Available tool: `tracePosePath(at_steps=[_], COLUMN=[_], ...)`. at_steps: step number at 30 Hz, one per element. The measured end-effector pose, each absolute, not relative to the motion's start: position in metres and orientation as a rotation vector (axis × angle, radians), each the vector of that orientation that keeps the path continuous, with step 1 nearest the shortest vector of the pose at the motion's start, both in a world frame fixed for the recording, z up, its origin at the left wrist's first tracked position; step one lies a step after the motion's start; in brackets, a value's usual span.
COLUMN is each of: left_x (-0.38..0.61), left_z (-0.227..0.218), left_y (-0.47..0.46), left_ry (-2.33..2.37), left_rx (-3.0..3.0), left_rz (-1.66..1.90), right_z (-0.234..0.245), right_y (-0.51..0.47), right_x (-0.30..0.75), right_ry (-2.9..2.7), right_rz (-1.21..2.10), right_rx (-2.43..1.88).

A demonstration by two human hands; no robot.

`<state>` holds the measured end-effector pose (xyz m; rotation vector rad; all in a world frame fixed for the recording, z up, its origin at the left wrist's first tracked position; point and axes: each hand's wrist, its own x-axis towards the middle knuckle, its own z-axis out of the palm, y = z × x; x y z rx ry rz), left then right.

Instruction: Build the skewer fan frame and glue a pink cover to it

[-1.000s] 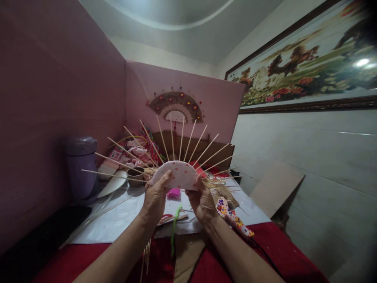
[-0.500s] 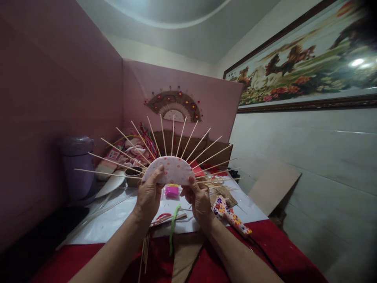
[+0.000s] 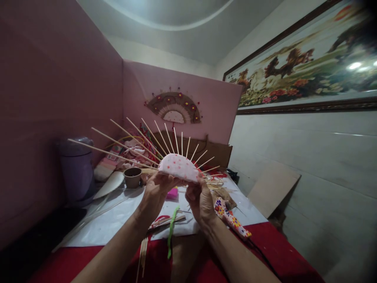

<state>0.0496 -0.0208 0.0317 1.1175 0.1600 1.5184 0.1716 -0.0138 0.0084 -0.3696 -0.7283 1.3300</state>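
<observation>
Raised over the table is a fan frame (image 3: 178,166): a white half-round base with pinkish-red dots, and several thin wooden sticks spreading from its curved edge. My left hand (image 3: 157,188) grips its lower left corner from below, the fingers partly hidden under the base. At the lower right corner, my right hand (image 3: 200,198) pinches the edge between thumb and curled fingers. The base is tilted, so the sticks on the left look longer than those on the right. A pink packet (image 3: 172,193) lies on the table behind the hands.
A finished fan (image 3: 173,107) hangs on the pink panel. On the white sheet (image 3: 118,220) are a brown cup (image 3: 132,179), a green fuzzy strip (image 3: 173,232) and a flower-patterned glue gun (image 3: 231,218). A purple bin (image 3: 77,173) stands left; loose sticks (image 3: 143,253) lie on red cloth.
The fan frame has turned and tilted, its left sticks swinging up and its right ones foreshortened. My left thumb has left the front face of the base.
</observation>
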Motion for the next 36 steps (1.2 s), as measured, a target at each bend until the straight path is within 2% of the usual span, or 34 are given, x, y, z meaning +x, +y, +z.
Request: tracePosePath(at_steps=[6, 11, 23, 36], left_x=[0.056, 0.060, 0.055, 0.056], left_z=[0.029, 0.026, 0.022, 0.023], left_y=[-0.020, -0.023, -0.022, -0.020], left_ry=[0.379, 0.396, 0.667, 0.678], left_rx=[1.177, 1.207, 1.526, 1.122], left_rz=[1.650, 1.601, 1.794, 1.955], right_z=[0.009, 0.008, 0.007, -0.003], right_y=[-0.014, -0.014, -0.015, -0.013], right_x=[0.173, 0.174, 0.168, 0.162], right_ry=[-0.701, -0.678, -0.772, -1.126], right_rz=[1.410, 1.495, 1.469, 1.330], right_rx=[-0.386, -0.381, -0.309, -0.401])
